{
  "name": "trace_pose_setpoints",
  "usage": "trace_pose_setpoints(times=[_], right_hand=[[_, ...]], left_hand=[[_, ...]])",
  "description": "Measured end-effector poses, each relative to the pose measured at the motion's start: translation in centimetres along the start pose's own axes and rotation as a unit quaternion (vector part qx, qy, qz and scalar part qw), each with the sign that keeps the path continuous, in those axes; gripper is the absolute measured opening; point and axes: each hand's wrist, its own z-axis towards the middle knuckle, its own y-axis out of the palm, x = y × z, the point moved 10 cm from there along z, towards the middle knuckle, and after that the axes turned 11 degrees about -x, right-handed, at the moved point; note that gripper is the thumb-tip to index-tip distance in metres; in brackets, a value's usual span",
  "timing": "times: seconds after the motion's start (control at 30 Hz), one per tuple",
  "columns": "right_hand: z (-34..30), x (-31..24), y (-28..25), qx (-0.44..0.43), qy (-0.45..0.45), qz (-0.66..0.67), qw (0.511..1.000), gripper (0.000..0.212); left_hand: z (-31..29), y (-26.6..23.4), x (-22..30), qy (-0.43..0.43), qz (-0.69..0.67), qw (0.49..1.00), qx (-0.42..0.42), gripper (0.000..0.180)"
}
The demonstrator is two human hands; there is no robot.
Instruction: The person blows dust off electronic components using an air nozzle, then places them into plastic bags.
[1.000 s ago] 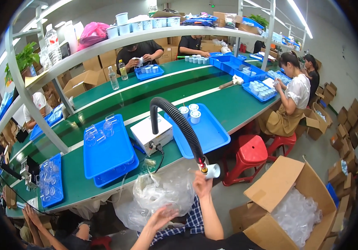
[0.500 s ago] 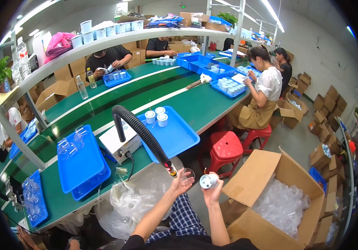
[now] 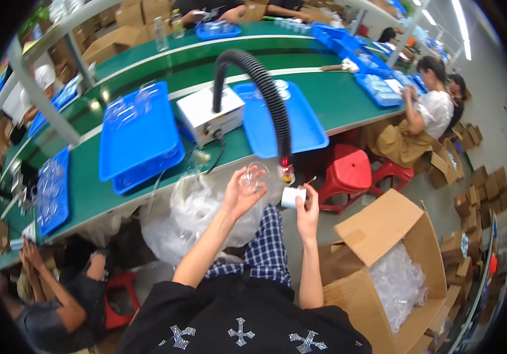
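Left fingers (image 3: 237, 179) holding one clear cup (image 3: 256, 177), right fingers (image 3: 311, 197) holding one pale-blue cup (image 3: 290, 198), one black hose (image 3: 275, 107) nearby

A red stool (image 3: 349, 170) stands near a seated person (image 3: 433, 112) in white.

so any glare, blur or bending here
Head view: fisheye bends the green bench; head view: ceiling tube light glares upper right, bright spots fleck the bench's left side; head view: slight blur, clear cup in the left hand reads mostly as outline.
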Motion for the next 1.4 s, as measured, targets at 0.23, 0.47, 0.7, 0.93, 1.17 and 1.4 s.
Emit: trace_pose_setpoints(times=[0.23,0.47,0.7,0.93,1.17,1.4], right_hand=[[1.3,-3.5,9.5,-0.143,-0.071,-0.286,0.945,0.048],[-3.4,-10.9,20.3,-0.39,-0.192,-0.372,0.82,0.053],[-4.8,-15.5,22.6,-0.432,-0.226,-0.245,0.838,0.053],[-4.2,-16.6,20.4,-0.363,-0.215,-0.343,0.84,0.052],[-5.3,-17.1,20.8,-0.385,-0.243,-0.328,0.828,0.057],[-5.4,-17.6,20.9,-0.375,-0.223,-0.158,0.886,0.082]], left_hand=[[-11.0,2.3,9.3,0.067,0.2,0.977,0.037,0.041],[-20.1,3.2,14.5,0.022,0.486,0.864,0.132,0.038],[-19.6,5.1,12.5,-0.013,0.542,0.839,0.045,0.031],[-19.9,6.9,13.5,0.091,0.47,0.878,0.015,0.033],[-19.2,7.7,11.8,0.045,0.584,0.809,0.05,0.05],[-18.1,8.9,8.8,0.09,0.406,0.908,-0.046,0.038]])
